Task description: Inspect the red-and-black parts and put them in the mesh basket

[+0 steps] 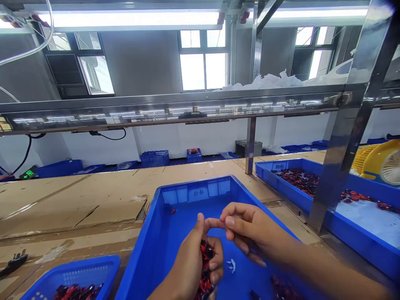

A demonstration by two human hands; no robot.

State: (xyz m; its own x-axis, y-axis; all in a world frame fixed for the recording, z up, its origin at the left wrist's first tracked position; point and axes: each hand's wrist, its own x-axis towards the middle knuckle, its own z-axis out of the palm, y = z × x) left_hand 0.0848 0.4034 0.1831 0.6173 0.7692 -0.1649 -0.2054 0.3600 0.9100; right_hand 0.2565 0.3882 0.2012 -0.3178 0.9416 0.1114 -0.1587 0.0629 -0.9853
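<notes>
Over a large blue tray (193,195), my left hand (195,254) is curled around several small red and black parts (206,266), its index finger reaching toward my other hand. The thumb and index finger of my right hand (246,229) are pinched together at that fingertip; whatever is between them is hidden. More dark red and black parts (283,289) lie in the tray below my right hand. A small white piece (231,265) rests on the tray floor, and one small red part (173,211) sits near the far left corner.
A blue basket (114,266) with red and black parts stands at the lower left, near a black plug (15,263). At right are another blue tray (265,170) of parts, a metal post (331,179) and a yellow fan (364,160). A metal shelf (175,109) crosses above.
</notes>
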